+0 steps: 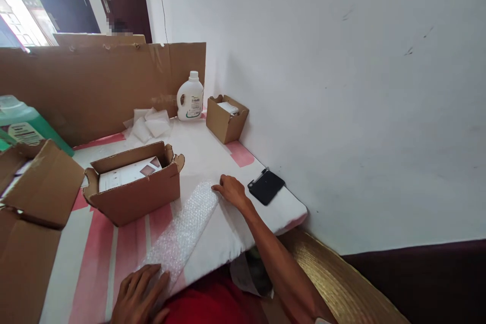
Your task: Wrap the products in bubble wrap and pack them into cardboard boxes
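A long strip of clear bubble wrap (186, 228) lies slantwise across the tabletop. At its near end my left hand (139, 296) rests with the fingers stretched out, the fingertips on the edge of the strip. My right hand (231, 191) pinches the strip's far corner between thumb and fingers. Just behind the strip stands an open cardboard box (148, 200) with a white printed carton (127, 174) inside. To the right of my right hand lies a flat black item (266, 186) that looks like a case or small device.
At the back stand a white jug (191, 98) and a small cardboard box (227, 120) against the wall. Folded translucent pouches (148, 124) lie near a cardboard partition (114, 76). On the left are a green liquid bottle (34, 121) and another open box (41, 182).
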Tool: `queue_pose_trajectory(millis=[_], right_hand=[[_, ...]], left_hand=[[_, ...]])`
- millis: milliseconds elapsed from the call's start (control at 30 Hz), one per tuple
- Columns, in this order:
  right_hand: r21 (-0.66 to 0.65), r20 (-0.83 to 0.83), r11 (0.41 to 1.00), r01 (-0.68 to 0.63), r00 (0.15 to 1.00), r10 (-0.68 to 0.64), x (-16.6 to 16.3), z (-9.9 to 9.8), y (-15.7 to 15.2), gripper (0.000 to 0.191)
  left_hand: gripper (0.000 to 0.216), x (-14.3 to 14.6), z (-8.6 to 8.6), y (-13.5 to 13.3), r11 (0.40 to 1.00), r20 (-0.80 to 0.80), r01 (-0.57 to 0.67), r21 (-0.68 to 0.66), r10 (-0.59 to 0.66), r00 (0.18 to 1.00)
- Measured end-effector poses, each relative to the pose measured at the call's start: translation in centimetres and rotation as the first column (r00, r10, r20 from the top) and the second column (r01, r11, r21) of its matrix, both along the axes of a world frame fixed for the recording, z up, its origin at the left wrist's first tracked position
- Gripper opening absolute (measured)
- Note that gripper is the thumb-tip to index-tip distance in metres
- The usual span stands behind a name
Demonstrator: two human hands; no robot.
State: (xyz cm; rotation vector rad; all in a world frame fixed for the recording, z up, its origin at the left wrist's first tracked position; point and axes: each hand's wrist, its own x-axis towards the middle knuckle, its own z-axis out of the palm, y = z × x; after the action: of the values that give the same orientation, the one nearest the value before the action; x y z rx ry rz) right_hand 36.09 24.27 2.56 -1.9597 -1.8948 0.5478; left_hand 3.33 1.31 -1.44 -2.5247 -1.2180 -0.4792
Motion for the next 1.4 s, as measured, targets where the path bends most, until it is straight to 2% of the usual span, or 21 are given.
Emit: queue_pose_trajectory(millis=[100, 200, 433, 733, 900, 1100, 1267, 1400], right_hand=[[-0.07, -0.112, 0.997, -0.046, 0.993, 0.038, 0.2, -0.2, 0.7, 0.015], [-0.091, -0.24, 0.992, -0.086, 0.969, 0.062, 0.4, -0.2, 0.8, 0.012], [-0.043, -0.49, 0.995, -0.094, 0.869, 0.061, 0.5, -0.3, 0.7, 0.008], [-0.041, -0.711, 0.998, -0.057, 0.703, 0.011, 0.6, -2.0, 1.1, 0.021], [-0.056, -0.812, 0.994, -0.092, 0.583, 0.009, 0.9, -2.3, 1.2, 0.031], [-0.093, -0.899, 0.969, -0.227, 0.437, 0.016, 1.7, -1.5, 0.3, 0.039], [-0.065, -0.926, 0.961, -0.269, 0.374, 0.042, 2.8, -0.4, -0.6, 0.031], [-0.037, -0.929, 0.959, -0.279, 0.364, 0.07, 3.2, 0.5, -0.9, 0.029]], left_hand=[[0.041, -0.8, -1.1, -0.1, 1.0, -0.024, 0.014, 0.025, -0.014, 1.0], [0.04, -1.3, -1.6, 0.0, 0.997, -0.028, 0.048, 0.054, -0.047, 0.999], [0.031, -1.7, -1.4, -0.2, 0.995, -0.091, 0.073, 0.071, -0.066, 0.994], [0.025, -1.3, -0.3, -0.1, 0.986, -0.001, 0.131, 0.099, -0.132, 0.991], [0.024, -1.5, -0.5, -0.2, 0.98, 0.026, 0.183, 0.077, -0.185, 0.982], [0.027, -1.8, -1.6, -0.5, 0.978, 0.102, 0.204, 0.035, -0.206, 0.973], [0.032, -2.3, -2.3, -0.8, 0.979, 0.117, 0.203, -0.012, -0.2, 0.973], [0.038, -1.9, -2.1, -1.3, 0.981, 0.178, 0.192, -0.009, -0.187, 0.966]])
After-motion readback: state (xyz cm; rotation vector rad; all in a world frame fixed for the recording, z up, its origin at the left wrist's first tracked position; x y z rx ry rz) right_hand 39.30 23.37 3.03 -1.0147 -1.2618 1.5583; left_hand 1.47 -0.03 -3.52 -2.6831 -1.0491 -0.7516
